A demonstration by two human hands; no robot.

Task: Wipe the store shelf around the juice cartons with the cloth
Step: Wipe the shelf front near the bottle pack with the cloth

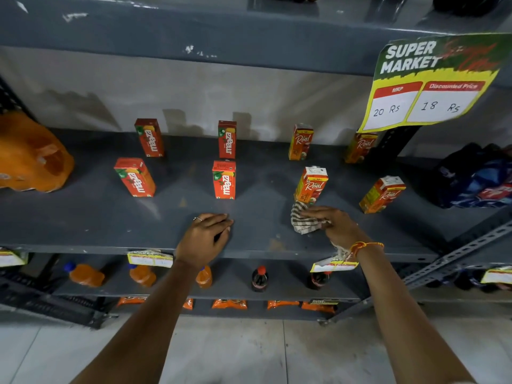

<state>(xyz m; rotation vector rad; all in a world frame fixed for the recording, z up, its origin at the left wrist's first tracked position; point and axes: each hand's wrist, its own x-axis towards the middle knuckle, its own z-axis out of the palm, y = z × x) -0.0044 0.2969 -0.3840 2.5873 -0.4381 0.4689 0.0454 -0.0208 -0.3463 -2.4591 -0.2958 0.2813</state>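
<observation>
Several juice cartons stand upright on a grey metal shelf (91,217) in two rows: red cartons on the left, such as the front one (224,180), and orange cartons on the right. My right hand (333,224) presses a striped cloth (300,218) flat on the shelf just in front of the front orange carton (310,185), and the cloth touches its base. My left hand (206,236) rests palm down on the shelf's front edge, below the front red carton, holding nothing.
An orange plastic bag (30,156) lies at the shelf's left end and dark blue packs (476,178) at the right. A price sign (432,81) hangs from the shelf above. Bottles (259,278) stand on the lower shelf, and a slotted post (454,253) runs at the right.
</observation>
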